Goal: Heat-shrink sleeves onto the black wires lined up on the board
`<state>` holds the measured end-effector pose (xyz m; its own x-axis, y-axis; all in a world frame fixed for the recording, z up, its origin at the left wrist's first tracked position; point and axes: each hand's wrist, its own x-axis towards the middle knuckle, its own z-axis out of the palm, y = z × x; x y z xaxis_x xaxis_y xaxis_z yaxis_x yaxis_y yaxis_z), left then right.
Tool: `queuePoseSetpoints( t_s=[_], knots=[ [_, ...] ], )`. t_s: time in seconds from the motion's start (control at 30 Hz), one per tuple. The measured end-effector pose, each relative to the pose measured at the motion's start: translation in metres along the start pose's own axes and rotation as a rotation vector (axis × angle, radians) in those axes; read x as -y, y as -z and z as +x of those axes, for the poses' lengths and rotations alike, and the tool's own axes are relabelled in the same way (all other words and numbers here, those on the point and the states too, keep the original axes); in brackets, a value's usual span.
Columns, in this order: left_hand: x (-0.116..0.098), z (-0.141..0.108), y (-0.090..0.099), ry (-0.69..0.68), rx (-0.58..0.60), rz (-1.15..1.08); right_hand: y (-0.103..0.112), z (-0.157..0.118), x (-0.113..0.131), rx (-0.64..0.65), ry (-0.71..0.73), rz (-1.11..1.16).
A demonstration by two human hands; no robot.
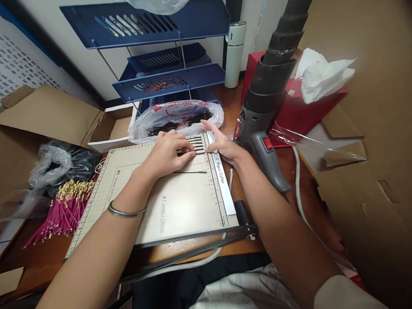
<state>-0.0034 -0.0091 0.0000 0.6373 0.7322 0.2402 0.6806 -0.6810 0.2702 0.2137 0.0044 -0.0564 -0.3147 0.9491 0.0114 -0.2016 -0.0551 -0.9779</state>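
A cream paper cutter [180, 200] with printed grid lines lies on the table. Several short dark strips [196, 144] rest side by side near its far right edge, and one more dark strip [191, 172] lies apart, nearer to me. My left hand [170, 151] is over the board, its thumb and index finger pinched at the end of one dark strip. At the cutter's white edge guide [223, 185], my right hand [222, 145] has its fingers apart; its thumb tip touches the right ends of the strips.
Beyond the cutter are a plastic bag [177, 112] of dark strips and a blue shelf [169, 81]. On the right stands a heat gun [261, 107] by a red tissue box [312, 110]. Magenta pieces with gold ends [64, 209] and a cardboard box [52, 115] are left.
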Motion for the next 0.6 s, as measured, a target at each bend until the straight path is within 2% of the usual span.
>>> queuePoseSetpoints(
  t_s=[0.6],
  knots=[
    [0.0003, -0.0007, 0.0006, 0.006, 0.014, -0.020, -0.0019, -0.0063, -0.0006, -0.021, -0.001, 0.036]
  ],
)
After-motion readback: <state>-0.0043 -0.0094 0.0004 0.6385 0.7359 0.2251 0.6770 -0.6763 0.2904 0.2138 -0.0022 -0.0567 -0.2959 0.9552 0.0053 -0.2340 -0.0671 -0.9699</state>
